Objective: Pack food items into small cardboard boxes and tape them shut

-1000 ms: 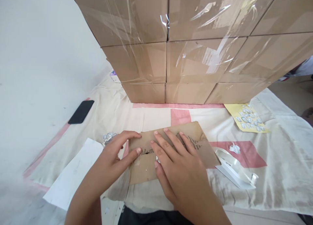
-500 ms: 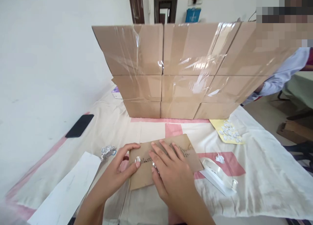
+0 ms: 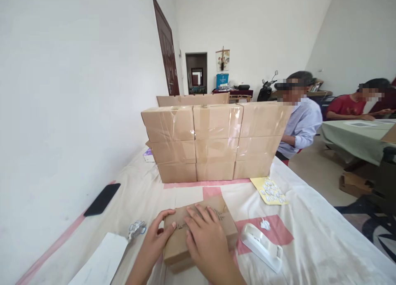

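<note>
While the right hand [image 3: 210, 239] lies flat and open on the small brown box [image 3: 177, 246], low in the middle of the frame, the left hand [image 3: 156, 235] bends around its left edge; I cannot tell if it grips. The box is probably light and stiff, so hold its sides. Its dark top marks are too small to read.

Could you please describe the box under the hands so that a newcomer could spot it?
Start at the stack of cartons on the cloth, then come towards the camera. There a brown box lies, left hand at its left end, right hand spread on top. Unlike the cartons, it stands apart, with dark marks on its top.
</note>
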Available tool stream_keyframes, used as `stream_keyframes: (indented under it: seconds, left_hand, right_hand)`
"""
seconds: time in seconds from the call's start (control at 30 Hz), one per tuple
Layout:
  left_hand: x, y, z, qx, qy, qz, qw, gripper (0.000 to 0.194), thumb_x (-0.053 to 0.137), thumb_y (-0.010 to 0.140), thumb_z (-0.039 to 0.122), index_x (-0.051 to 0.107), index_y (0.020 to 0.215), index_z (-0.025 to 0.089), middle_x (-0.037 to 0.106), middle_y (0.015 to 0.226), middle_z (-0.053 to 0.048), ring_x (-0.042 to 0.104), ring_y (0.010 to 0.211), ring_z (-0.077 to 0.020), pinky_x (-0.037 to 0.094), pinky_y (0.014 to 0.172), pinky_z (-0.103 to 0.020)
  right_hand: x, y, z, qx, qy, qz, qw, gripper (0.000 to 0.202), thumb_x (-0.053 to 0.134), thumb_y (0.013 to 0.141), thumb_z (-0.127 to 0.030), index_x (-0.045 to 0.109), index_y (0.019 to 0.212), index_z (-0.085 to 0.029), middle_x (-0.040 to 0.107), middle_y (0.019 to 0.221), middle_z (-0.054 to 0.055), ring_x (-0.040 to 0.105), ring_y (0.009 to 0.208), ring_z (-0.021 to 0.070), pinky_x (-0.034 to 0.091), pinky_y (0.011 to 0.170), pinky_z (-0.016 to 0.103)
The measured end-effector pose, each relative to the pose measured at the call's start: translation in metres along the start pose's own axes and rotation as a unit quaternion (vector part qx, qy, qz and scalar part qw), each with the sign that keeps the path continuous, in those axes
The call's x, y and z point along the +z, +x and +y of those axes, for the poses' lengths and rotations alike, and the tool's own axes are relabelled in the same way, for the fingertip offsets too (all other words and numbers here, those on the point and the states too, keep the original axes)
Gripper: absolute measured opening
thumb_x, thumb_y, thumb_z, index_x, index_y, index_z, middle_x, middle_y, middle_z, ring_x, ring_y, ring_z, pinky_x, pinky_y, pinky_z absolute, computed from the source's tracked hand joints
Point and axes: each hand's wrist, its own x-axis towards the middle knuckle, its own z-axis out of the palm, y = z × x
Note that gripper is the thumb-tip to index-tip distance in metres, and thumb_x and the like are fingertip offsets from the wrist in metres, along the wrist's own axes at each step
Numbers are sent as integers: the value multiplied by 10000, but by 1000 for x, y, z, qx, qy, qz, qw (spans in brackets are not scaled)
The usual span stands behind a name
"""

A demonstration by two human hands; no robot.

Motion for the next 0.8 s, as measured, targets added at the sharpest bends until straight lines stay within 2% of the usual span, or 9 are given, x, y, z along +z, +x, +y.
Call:
stream_keyframes:
  seconds: [0.17, 0.27, 0.37, 0.47, 0.53, 0.6, 0.7, 0.8]
  left_hand:
    - [-1, 9, 6, 26, 5, -5, 1000, 550, 714, 779, 659, 708, 1117, 224, 706, 1260, -72, 688, 1120, -311, 588, 868, -363]
    - [-3, 17, 4, 38, 3, 2, 999, 642, 757, 676, 689, 713, 1093, 202, 716, 1231, -91, 675, 1116, -327, 573, 881, -370]
    - [-5, 25, -3, 40, 3, -2, 999, 714, 776, 617, 696, 690, 1123, 200, 693, 1273, -105, 649, 1128, -330, 555, 865, -359]
    - [-7, 31, -11, 39, 11, 0, 999, 675, 755, 675, 676, 668, 1174, 229, 670, 1322, -76, 624, 1170, -305, 530, 849, -314]
    - [-8, 36, -14, 35, 16, 15, 999, 669, 751, 686, 673, 666, 1188, 239, 663, 1344, -65, 613, 1202, -304, 524, 838, -295]
    - [-8, 44, -14, 29, 21, 28, 999, 699, 756, 670, 682, 663, 1198, 234, 664, 1351, -71, 610, 1225, -317, 528, 828, -294]
    - [-13, 60, -5, 27, 54, 12, 998, 709, 733, 686, 709, 666, 1213, 240, 673, 1354, -72, 616, 1244, -335, 549, 834, -315]
    - [-28, 73, 10, 43, 152, -14, 987, 644, 694, 749, 697, 684, 1230, 270, 682, 1354, -70, 621, 1257, -371, 587, 858, -391]
  right_hand:
    - [10, 2, -4, 23, -9, 6, 1000, 259, 543, 1030, -287, 749, 1185, -256, 723, 1360, 17, 610, 1322, 251, 447, 1133, 449]
    - [10, 2, -6, 16, 48, 10, 999, 228, 577, 992, -238, 748, 1142, -226, 780, 1216, 38, 653, 1223, 245, 474, 1069, 422]
    - [-4, -5, -2, -29, 140, 22, 989, 207, 614, 945, -201, 733, 1110, -242, 798, 1126, 6, 674, 1131, 207, 466, 1061, 387]
    - [-32, -22, 17, -41, 213, 88, 972, 190, 612, 916, -171, 728, 1038, -258, 794, 1115, -8, 677, 1107, 191, 457, 1080, 378]
    - [-53, -38, 44, 14, 214, 136, 967, 164, 592, 913, -186, 729, 968, -258, 795, 1043, 6, 694, 1052, 199, 490, 1035, 385]
    - [-72, -55, 86, 114, 170, 165, 965, 170, 563, 910, -220, 728, 909, -259, 789, 968, 17, 709, 980, 204, 530, 957, 374]
    - [-95, -77, 167, 219, 122, 188, 950, 212, 525, 904, -236, 734, 929, -218, 779, 982, 91, 710, 959, 252, 546, 905, 420]
    - [-104, -84, 248, 295, 76, 181, 935, 237, 509, 880, -224, 743, 902, -195, 768, 974, 124, 698, 948, 286, 534, 899, 463]
